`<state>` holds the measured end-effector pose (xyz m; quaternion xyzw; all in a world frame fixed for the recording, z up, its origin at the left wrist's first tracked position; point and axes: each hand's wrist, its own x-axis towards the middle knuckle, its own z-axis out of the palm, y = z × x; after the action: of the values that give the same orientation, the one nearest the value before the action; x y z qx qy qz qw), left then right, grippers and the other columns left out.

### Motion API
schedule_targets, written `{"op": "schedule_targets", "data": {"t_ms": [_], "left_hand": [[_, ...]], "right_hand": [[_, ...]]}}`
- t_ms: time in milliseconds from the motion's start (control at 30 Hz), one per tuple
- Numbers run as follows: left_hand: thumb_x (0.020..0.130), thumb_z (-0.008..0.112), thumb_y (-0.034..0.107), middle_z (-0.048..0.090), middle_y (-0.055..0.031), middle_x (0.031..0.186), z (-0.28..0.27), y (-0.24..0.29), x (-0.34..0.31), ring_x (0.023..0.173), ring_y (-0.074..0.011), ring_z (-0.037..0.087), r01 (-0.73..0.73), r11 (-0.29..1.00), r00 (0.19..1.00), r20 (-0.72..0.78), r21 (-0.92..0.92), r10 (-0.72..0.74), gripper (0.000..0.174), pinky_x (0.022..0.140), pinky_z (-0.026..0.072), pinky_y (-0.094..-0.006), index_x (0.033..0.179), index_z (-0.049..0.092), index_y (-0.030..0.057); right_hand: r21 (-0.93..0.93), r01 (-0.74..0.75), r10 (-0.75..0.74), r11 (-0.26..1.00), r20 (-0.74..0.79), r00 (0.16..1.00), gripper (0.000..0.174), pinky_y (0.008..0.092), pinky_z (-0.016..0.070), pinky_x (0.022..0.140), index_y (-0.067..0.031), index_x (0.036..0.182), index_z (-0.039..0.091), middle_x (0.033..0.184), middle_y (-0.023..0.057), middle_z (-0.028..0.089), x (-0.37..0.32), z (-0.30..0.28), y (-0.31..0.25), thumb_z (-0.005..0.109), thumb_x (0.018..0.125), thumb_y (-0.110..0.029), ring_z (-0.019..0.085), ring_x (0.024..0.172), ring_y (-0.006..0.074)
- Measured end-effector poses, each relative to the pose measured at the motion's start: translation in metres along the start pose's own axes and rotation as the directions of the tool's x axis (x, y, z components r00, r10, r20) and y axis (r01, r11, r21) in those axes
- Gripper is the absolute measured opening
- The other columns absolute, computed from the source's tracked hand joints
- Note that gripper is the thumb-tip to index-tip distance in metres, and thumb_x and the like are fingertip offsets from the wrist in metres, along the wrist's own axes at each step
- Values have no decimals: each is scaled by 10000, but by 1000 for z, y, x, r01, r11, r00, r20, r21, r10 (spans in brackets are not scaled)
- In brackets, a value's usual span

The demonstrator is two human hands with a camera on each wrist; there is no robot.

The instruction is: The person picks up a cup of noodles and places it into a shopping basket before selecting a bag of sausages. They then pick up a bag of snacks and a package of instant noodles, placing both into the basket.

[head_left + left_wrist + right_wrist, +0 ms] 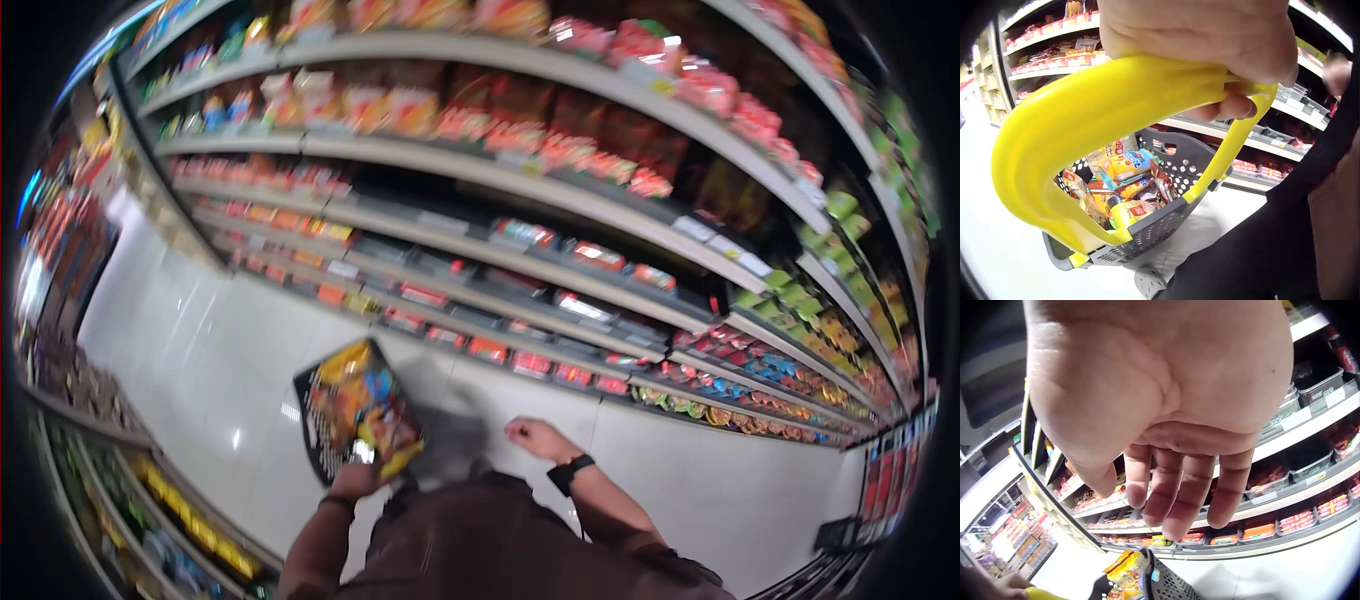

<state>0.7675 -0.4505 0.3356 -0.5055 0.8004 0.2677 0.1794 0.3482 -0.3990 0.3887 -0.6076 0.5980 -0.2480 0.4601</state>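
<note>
My left hand (1204,37) grips the yellow handle (1110,94) of a dark grey shopping basket (1154,231), fingers curled round the bar. Colourful snack packets (1129,165) fill the basket, one of them blue and orange. From the head view, the basket hangs low at my left side, with yellow packaging (350,365) showing at its top. My right hand (1160,406) holds nothing; its loosely bent fingers point downward in the right wrist view. In the head view that right hand (540,438) hangs in front of my body, apart from the basket.
Long store shelves (420,150) with packaged food curve across the front. Plastic trays (1319,387) hold goods on the shelves. Another shelf with yellow items (200,515) stands at lower left. Pale glossy floor (210,350) lies between. A shoe (1149,282) shows below the basket.
</note>
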Motion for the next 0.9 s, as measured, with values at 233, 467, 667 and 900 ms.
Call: {"op": "schedule_targets", "data": {"t_ms": [233, 467, 667, 900], "left_hand": [[931, 463, 508, 647, -219, 897, -21, -64, -49, 919, -363, 613, -30, 867, 999, 17, -497, 44, 504, 783, 474, -439, 901, 650, 41], [940, 487, 369, 675, -172, 986, 15, -138, -31, 942, -311, 635, 13, 760, 1000, 10, -650, -9, 405, 830, 481, -378, 1050, 650, 15], [911, 508, 320, 678, -138, 960, 33, -184, -6, 920, -258, 637, 132, 722, 989, 138, -679, -50, 378, 838, 483, -359, 1065, 643, 2], [895, 501, 325, 676, -143, 944, 42, -197, 3, 913, -259, 639, 208, 675, 976, 193, -707, -99, 392, 827, 487, -366, 1059, 640, -2]], "right_hand": [[129, -214, 205, 968, 83, 975, 249, 292, 488, 759, -24, 1041, 643, 884, 69, 671, 15, 73, -36, 620, 903, -229, 604, 806, 152], [73, -196, 192, 978, 64, 979, 230, 302, 491, 773, -34, 1052, 643, 958, 86, 656, 36, 135, -83, 618, 895, -200, 625, 858, 188], [-65, 39, -34, 997, 80, 996, 236, 344, 471, 890, -43, 1081, 614, 1110, 118, 593, 66, 170, -103, 600, 889, -179, 581, 1037, 282], [-164, 46, -3, 985, 256, 967, 257, 363, 435, 975, -48, 1099, 614, 1138, 117, 612, 80, 204, -102, 625, 879, -180, 548, 1118, 301]]}}
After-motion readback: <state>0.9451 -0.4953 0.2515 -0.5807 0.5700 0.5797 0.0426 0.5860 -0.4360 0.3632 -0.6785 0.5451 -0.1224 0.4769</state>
